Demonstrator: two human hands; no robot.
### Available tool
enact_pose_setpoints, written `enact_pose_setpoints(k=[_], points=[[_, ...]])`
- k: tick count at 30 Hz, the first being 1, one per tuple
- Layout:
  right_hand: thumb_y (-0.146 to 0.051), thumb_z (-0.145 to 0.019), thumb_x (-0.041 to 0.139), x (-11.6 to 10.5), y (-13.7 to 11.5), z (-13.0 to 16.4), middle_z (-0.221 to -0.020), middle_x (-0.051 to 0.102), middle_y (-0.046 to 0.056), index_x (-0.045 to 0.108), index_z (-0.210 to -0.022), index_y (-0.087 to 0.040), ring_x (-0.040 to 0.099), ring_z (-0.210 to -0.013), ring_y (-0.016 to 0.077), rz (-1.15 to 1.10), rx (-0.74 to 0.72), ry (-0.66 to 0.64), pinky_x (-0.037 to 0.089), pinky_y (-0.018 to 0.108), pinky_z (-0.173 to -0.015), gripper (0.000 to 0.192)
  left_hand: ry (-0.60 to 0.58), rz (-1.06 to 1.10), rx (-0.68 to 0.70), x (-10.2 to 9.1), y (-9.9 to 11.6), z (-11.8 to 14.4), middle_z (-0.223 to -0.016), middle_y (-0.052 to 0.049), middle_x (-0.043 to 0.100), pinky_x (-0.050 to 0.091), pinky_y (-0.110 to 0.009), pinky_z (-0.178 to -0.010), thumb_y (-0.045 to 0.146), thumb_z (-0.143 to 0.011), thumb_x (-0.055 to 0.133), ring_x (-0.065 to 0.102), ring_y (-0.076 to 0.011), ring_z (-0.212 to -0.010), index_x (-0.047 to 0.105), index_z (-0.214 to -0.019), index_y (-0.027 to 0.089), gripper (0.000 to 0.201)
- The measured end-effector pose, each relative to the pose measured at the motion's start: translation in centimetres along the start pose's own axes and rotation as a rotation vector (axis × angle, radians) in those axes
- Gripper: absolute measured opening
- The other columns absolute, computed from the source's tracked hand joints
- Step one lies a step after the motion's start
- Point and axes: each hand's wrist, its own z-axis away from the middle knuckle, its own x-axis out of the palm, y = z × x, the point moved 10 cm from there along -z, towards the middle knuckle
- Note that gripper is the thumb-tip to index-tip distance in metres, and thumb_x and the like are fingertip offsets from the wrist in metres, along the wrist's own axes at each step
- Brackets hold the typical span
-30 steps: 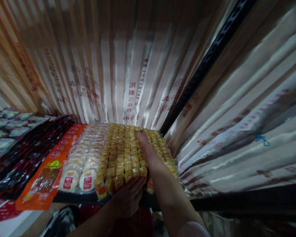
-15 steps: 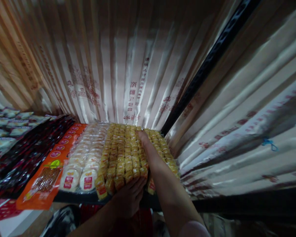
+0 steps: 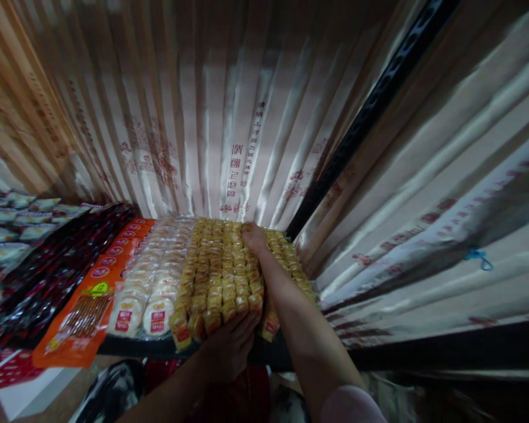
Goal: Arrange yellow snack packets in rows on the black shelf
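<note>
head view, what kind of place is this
Probably a shop's snack shelf or stockroom. Rows of yellow snack packs lie flat beside white cake packs and orange sausage packs, with long wrapped rolls stacked behind. Both hands rest on the yellow packs.

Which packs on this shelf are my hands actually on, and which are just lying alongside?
In hand:
yellow snack packs, left hand at front edge, right hand on top at the back.

Alongside:
white round cake packs
orange packet
dark red packets

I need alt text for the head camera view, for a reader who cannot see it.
Two bare hands press on stacked yellow snack packets on a shelf: the left hand at their front edge, the right hand on top near the back. White round cake packets lie beside them, under hanging glossy wrappers.
</note>
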Motion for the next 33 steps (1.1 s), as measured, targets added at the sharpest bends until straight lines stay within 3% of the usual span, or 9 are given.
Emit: enact_pose_setpoints(k=[5,8,11,13,17,23,29,33], points=[[-0.023,-0.085,0.041,-3.4,-0.3,2.7,-0.111,0.063,0.012,0.058,-0.113,-0.011,0.058,-0.100,0.0177,-0.108,-0.048,0.114,0.042,0.028,-0.089,0.035,0.002,0.001,-0.007,0.0,-0.1,0.0,-0.145,-0.022,0.025,-0.004,-0.043,-0.114,0.033,-0.083,0.044,0.019,-0.0311,-0.136,0.053,-0.119,0.001,0.049],[-0.031,-0.087,0.038,-7.4,1.0,8.1,-0.110,0.061,0.012,0.055,-0.113,-0.011,0.058,-0.096,0.0172,-0.309,-0.108,0.347,0.046,0.029,-0.084,0.037,-0.004,-0.004,-0.025,0.2,-0.2,0.0,-0.145,-0.019,0.028,-0.002,-0.039,-0.114,0.031,-0.084,0.043,0.020,-0.0278,-0.136,0.050,-0.122,0.002,0.048],[-0.039,-0.087,0.039,-10.1,3.9,15.5,-0.104,0.060,0.011,0.053,-0.113,-0.014,0.057,-0.092,0.0183,-0.333,-0.079,0.513,0.047,0.031,-0.081,0.039,-0.009,0.001,-0.025,0.4,-0.1,0.1,-0.144,-0.017,0.032,0.002,-0.037,-0.114,0.028,-0.085,0.041,0.022,-0.0254,-0.136,0.049,-0.122,0.004,0.045],[-0.044,-0.086,0.042,-10.3,6.0,20.0,-0.098,0.060,0.011,0.053,-0.110,-0.015,0.057,-0.087,0.0194,-0.244,-0.035,0.530,0.047,0.032,-0.076,0.039,-0.011,0.005,-0.019,0.4,-0.1,0.1,-0.143,-0.018,0.032,0.005,-0.038,-0.114,0.030,-0.085,0.041,0.023,-0.0262,-0.136,0.049,-0.122,0.004,0.046],[-0.050,-0.084,0.045,-7.6,9.6,25.9,-0.088,0.059,0.009,0.053,-0.109,-0.017,0.056,-0.073,0.0198,-0.047,0.045,0.412,0.048,0.035,-0.072,0.043,-0.020,0.009,0.000,0.5,0.1,0.3,-0.143,-0.020,0.030,0.009,-0.042,-0.113,0.032,-0.085,0.040,0.024,-0.0269,-0.135,0.047,-0.123,0.002,0.049],[-0.052,-0.083,0.045,-4.8,10.8,27.3,-0.095,0.060,0.011,0.047,-0.117,-0.014,0.059,-0.077,0.0207,0.030,0.090,0.341,0.048,0.033,-0.069,0.051,-0.028,-0.003,0.023,0.5,0.3,0.4,-0.143,-0.021,0.031,0.010,-0.042,-0.113,0.028,-0.084,0.041,0.021,-0.0283,-0.136,0.046,-0.124,0.001,0.048],[-0.044,-0.084,0.045,-4.5,10.4,26.1,-0.105,0.060,0.011,0.047,-0.118,-0.017,0.059,-0.091,0.0237,0.098,0.139,0.312,0.048,0.034,-0.072,0.044,-0.030,0.009,0.015,0.5,0.2,0.5,-0.145,-0.019,0.027,0.012,-0.042,-0.113,0.028,-0.084,0.043,0.019,-0.0266,-0.137,0.043,-0.126,0.003,0.050],[-0.036,-0.084,0.046,-4.4,10.0,25.7,-0.109,0.059,0.012,0.048,-0.118,-0.016,0.055,-0.102,0.0242,0.088,0.043,0.335,0.046,0.037,-0.085,0.040,-0.008,-0.001,0.042,0.5,0.5,0.8,-0.144,-0.017,0.032,0.015,-0.042,-0.113,0.027,-0.085,0.042,0.022,-0.0262,-0.136,0.045,-0.125,0.005,0.045]])
